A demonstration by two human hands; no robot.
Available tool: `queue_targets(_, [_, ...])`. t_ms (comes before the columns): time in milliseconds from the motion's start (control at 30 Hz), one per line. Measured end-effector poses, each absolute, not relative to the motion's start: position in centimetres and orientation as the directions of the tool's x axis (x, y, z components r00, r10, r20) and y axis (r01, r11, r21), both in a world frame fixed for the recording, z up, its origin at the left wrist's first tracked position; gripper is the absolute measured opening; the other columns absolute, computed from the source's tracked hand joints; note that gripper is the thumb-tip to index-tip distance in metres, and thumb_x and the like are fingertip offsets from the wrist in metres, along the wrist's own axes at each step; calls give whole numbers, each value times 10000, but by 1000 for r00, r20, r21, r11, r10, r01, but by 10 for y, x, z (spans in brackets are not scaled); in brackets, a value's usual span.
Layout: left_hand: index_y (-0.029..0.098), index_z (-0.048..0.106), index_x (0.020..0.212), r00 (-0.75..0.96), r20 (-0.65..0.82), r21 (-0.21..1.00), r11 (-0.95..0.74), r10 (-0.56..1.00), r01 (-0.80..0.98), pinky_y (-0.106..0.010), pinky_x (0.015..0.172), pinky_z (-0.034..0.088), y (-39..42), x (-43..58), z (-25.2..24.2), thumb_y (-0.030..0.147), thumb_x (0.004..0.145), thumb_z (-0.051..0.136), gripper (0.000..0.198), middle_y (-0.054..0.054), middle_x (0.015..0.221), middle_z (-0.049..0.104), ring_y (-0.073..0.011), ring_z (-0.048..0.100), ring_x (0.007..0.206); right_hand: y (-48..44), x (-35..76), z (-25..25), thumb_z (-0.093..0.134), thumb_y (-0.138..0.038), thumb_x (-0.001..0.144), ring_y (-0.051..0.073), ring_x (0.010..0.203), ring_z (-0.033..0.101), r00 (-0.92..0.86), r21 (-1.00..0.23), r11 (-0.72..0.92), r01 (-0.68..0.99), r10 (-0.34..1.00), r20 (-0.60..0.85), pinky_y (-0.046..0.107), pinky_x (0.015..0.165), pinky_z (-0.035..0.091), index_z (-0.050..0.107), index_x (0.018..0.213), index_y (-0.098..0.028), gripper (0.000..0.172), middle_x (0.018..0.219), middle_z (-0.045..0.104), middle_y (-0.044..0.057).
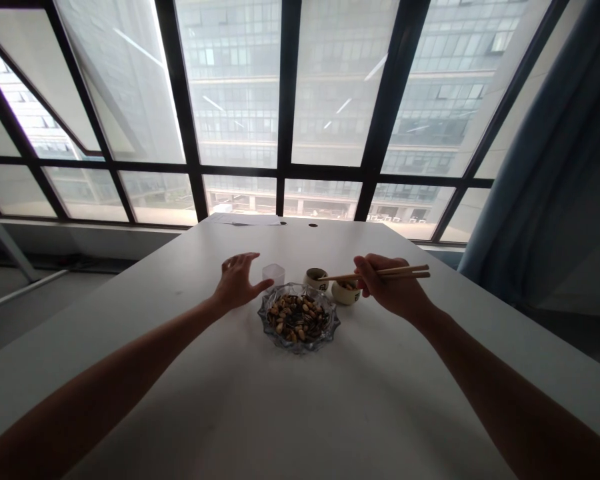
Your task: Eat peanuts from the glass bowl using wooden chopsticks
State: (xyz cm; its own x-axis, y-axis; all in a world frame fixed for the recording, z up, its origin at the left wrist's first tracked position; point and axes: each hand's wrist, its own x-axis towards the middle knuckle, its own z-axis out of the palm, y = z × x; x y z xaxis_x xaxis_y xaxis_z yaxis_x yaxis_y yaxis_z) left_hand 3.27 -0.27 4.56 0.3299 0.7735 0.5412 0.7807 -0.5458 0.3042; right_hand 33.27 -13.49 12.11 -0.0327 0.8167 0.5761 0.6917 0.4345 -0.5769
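My right hand [387, 283] is closed round a pair of wooden chopsticks [405, 272], whose tips reach left over a small cream cup [317, 280]. A second cream cup [347, 293] with brownish pieces in it stands just left of that hand. Fingers apart and holding nothing, my left hand [237, 280] is beside a small clear plastic cup [273, 274] and the left rim of a scalloped glass bowl [300, 345]. Mixed nuts and seeds [300, 317] fill the bowl. Whether the chopstick tips pinch anything is too small to tell.
The white table [290, 413] runs forward to large windows with dark frames. Sheets of paper [245, 219] lie at its far left end, near two dark round holes. A blue curtain [535, 147] hangs at the right, and a white metal frame [10, 247] stands at the left.
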Motion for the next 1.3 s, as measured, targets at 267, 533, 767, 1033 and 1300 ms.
queue_targets(267, [172, 443, 1436, 529, 146, 257, -549, 836, 796, -458, 1069, 379, 11, 167, 66, 683, 722, 661, 905, -206, 1423, 557, -371, 511, 1317, -130, 340, 119, 392, -759, 906, 139, 428, 555, -36, -470, 414, 780, 779, 626, 259, 443, 446, 512, 624, -228, 613, 519, 618, 34])
queue_targets(533, [180, 680, 1077, 503, 63, 277, -499, 862, 821, -341, 783, 519, 23, 186, 65, 589, 616, 752, 620, -130, 1031, 738, -317, 695, 982, -123, 342, 106, 390, -715, 936, 142, 435, 540, 7, -479, 399, 782, 763, 647, 272, 470, 438, 498, 609, -232, 593, 520, 611, 37])
queue_targets(767, [252, 574, 1266, 551, 319, 240, -628, 771, 740, -377, 915, 501, 20, 183, 62, 502, 661, 787, 689, -85, 1142, 719, -307, 668, 1059, -116, 341, 93, 435, -706, 921, 164, 466, 587, 79, -548, 401, 734, 751, 655, 289, 490, 475, 533, 622, -239, 563, 534, 634, 40])
queue_targets(1033, [217, 607, 1242, 537, 304, 308, -614, 787, 726, -356, 861, 523, 22, 182, 60, 567, 650, 774, 707, -99, 1120, 726, -305, 675, 1036, -114, 341, 92, 561, -757, 821, 184, 501, 627, 165, -680, 380, 627, 789, 592, 296, 490, 496, 592, 660, -225, 557, 576, 674, 46])
queue_targets(1300, [168, 695, 1116, 479, 109, 303, -488, 871, 818, -318, 784, 527, 35, 179, 59, 643, 625, 761, 686, -142, 1109, 734, -309, 687, 1018, -120, 340, 101, 453, -776, 866, 145, 398, 516, 263, -707, 433, 559, 716, 646, 261, 381, 401, 590, 575, -212, 650, 456, 561, 35])
